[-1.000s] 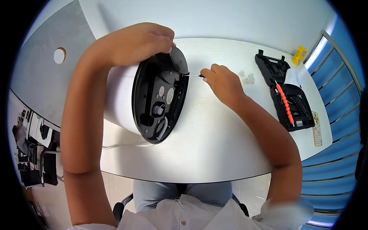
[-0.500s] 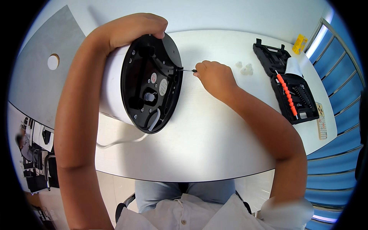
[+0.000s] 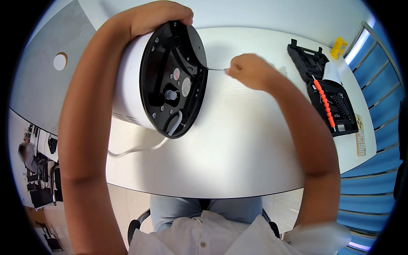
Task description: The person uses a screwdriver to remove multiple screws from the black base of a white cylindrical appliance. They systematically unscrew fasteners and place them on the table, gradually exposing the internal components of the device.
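A white round appliance (image 3: pixel 129 80) lies on its side, and its black base (image 3: pixel 159 72) with several screws is turned to the right. Over the top of it my left hand (image 3: pixel 163 15) is curled, gripping the upper rim. My right hand (image 3: pixel 250 72) is closed on a screwdriver (image 3: pixel 218 69), whose handle is hidden in the fingers. Its thin metal shaft points left, and the tip meets the right edge of the base. A white cord (image 3: pixel 140 149) runs from the underside toward the left.
At the right of the white table (image 3: pixel 238 161) an open black tool case (image 3: pixel 316 95) holds an orange flexible shaft (image 3: pixel 324 103) and bits. A yellow box (image 3: pixel 338 48) and a remote control (image 3: pixel 360 136) lie near it. Metal railings (image 3: pixel 369 174) run alongside. Behind my right wrist are translucent bits (image 3: pixel 282 69).
The appliance and my left hand have shifted slightly up and right. My right hand has moved the same way, and more of the screwdriver's shaft shows. The view itself has shifted a little.
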Motion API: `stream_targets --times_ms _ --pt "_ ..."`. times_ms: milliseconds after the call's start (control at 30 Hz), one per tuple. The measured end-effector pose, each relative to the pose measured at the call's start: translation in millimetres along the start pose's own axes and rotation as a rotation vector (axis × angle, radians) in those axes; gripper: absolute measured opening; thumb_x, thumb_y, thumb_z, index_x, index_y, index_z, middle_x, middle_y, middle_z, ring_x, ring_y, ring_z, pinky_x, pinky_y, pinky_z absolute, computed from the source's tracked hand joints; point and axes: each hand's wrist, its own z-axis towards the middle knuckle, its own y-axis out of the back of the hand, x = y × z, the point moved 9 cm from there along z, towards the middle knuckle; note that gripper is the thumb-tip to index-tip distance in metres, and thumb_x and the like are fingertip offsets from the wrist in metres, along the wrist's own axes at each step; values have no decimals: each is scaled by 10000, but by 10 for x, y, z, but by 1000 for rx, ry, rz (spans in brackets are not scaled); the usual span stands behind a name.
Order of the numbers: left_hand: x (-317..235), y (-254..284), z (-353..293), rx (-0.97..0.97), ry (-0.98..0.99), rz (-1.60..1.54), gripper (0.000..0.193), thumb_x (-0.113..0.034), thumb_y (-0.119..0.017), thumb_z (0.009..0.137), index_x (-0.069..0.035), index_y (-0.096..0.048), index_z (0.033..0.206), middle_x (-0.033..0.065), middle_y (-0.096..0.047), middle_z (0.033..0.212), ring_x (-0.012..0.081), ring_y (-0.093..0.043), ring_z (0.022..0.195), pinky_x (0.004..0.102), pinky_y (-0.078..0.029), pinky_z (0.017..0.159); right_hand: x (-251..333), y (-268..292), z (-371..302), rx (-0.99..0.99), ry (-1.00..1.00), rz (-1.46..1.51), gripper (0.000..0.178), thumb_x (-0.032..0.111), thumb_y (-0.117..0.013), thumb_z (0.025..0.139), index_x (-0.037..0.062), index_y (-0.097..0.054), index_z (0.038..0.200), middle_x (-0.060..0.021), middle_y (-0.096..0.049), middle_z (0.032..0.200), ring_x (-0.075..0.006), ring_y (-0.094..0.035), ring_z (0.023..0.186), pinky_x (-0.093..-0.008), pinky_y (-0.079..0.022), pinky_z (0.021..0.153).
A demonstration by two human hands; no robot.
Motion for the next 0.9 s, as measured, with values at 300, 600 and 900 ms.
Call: stream_targets --times_ms 300,600,900 --pt "11 -49 30 83 28 -114 304 -275 -483 853 -9 -573 738 22 -500 723 137 -445 728 299 -394 759 632 -442 -731 2 483 81 234 267 -586 898 49 -584 812 -133 -572 638 -297 -581 598 -399 -434 554" --pt "37 -64 12 81 140 -157 295 -296 -493 831 -33 -594 740 34 -528 718 141 -476 715 311 -420 753 560 -683 -815 155 287 -13 292 288 -516 926 46 -582 775 -121 -608 640 -326 -615 643 -441 -466 570" --pt "1 -39 39 84 36 -117 315 -291 -483 843 -16 -587 730 45 -533 725 144 -474 721 308 -415 769 603 -726 -804 147 314 16 287 280 -526 921 44 -575 766 -120 -605 642 -326 -612 658 -442 -463 568"
